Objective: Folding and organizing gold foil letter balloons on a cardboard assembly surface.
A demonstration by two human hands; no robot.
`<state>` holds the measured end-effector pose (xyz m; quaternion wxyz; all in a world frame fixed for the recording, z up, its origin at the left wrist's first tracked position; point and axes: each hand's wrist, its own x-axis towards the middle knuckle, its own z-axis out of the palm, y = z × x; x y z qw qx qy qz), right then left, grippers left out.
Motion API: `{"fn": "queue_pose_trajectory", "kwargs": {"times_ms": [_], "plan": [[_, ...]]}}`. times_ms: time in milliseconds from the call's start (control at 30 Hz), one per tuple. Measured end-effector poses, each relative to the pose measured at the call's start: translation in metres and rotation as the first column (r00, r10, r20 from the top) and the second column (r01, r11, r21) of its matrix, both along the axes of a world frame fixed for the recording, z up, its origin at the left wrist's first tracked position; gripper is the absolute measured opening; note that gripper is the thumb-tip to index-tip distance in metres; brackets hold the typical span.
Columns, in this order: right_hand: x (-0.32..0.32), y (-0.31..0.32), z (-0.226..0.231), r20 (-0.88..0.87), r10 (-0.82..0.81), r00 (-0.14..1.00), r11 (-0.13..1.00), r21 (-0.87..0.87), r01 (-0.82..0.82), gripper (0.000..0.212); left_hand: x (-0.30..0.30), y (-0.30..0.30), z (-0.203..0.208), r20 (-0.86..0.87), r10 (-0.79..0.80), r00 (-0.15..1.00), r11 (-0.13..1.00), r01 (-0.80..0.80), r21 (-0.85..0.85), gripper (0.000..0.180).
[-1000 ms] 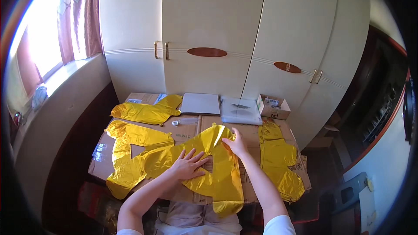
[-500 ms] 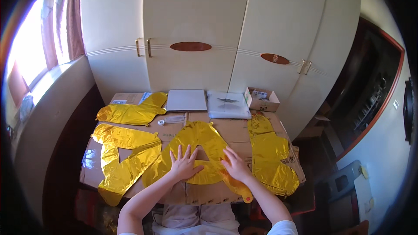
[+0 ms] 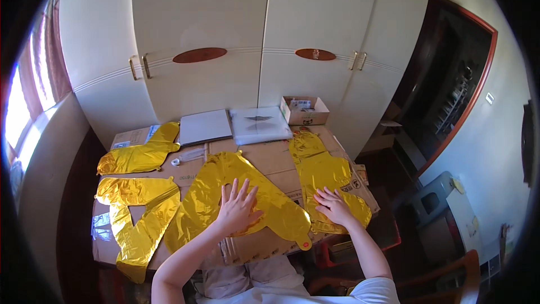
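Observation:
A flat gold foil balloon (image 3: 267, 197), wide-legged and peaked at the top, lies on the cardboard in front of me. My left hand (image 3: 237, 209) rests on its middle, fingers spread, covering its central opening. To the right, my right hand (image 3: 333, 207) touches the lower part of another gold foil balloon (image 3: 323, 170) with bulging edges; its fingers are stretched out and hold nothing. A third foil balloon (image 3: 147, 197), with a triangular gap, lies at the left. Behind that one is a fourth gold balloon (image 3: 138, 157), folded or bent in shape.
Flattened cardboard (image 3: 270, 156) covers the table. Along its back stand a grey-white flat stack (image 3: 205, 127), a clear plastic packet (image 3: 260, 125) and an open small box (image 3: 305, 114). A white tape roll (image 3: 175, 162) lies left of centre. Wardrobe doors (image 3: 202, 11) rise behind; a wooden chair (image 3: 450, 278) is at lower right.
My right hand has gone from the middle balloon over to the right-hand one. My left hand stays on the middle balloon, now nearer its centre. The view has turned to the right.

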<state>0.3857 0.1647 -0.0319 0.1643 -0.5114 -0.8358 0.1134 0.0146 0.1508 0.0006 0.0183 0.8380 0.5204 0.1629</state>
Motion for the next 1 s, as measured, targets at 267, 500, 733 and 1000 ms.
{"fn": "queue_pose_trajectory", "kwargs": {"times_ms": [267,500,733,1000], "plan": [[0.0,0.003,-0.007,-0.118,-0.056,0.991,0.992,0.106,0.068,0.036,0.036,0.014,0.008,-0.109,-0.212,0.971,0.969,0.194,-0.151,0.071],[-0.019,-0.019,0.007,-0.059,-0.043,0.997,0.977,0.205,0.054,0.042,0.084,0.019,-0.002,-0.061,-0.449,0.892,0.893,0.445,-0.06,0.066],[-0.005,-0.009,-0.015,-0.208,-0.065,0.976,0.988,0.121,0.092,0.035,0.122,0.031,-0.008,-0.009,-0.482,0.876,0.873,0.479,-0.09,0.064],[0.005,-0.006,0.028,-0.465,-0.306,0.831,0.943,-0.031,0.331,0.026,0.147,0.042,0.016,0.094,-0.35,0.932,0.922,0.361,-0.138,0.047]]}}
